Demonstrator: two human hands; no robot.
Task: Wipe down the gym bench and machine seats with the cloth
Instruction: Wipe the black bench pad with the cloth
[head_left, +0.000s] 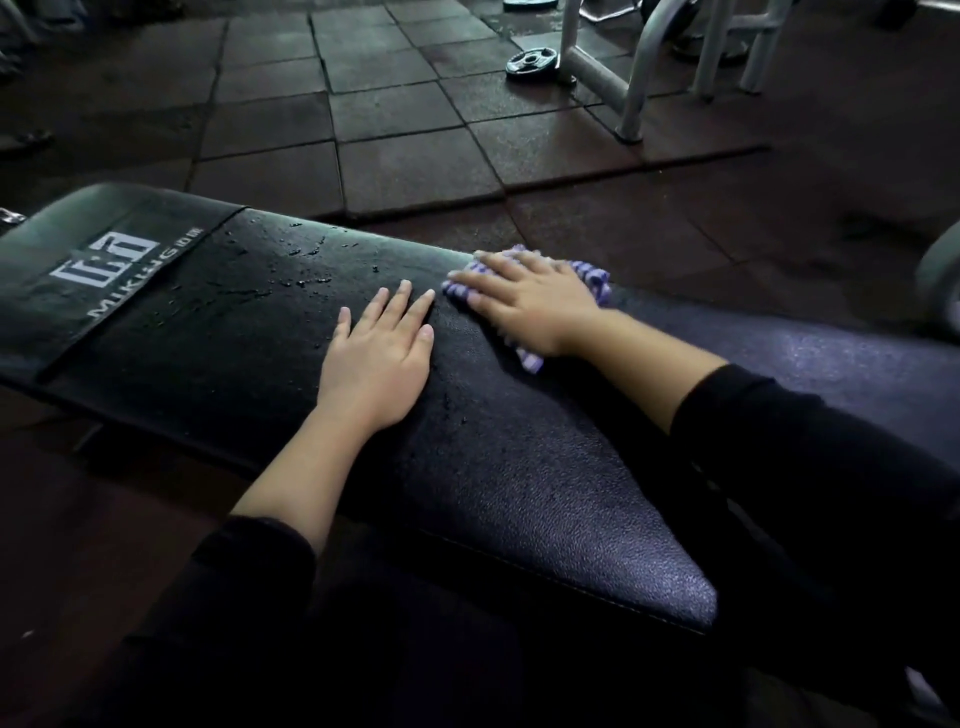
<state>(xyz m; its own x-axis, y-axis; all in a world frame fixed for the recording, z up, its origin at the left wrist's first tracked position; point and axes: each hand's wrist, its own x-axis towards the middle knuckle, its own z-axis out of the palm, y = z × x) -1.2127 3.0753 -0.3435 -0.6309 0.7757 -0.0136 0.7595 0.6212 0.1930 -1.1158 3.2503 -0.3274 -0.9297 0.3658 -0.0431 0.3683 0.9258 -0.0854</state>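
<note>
Black bench runs left-right; right hand flat on cloth; left hand flat.

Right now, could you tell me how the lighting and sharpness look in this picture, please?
Head view: dim overall, floor and sleeves nearly black; cool light puts a sheen on the near end of the bench; droplets glint near the logo; wide-angle lens bends the bench edges; both hands, left and right on the cloth, are sharp.
</note>
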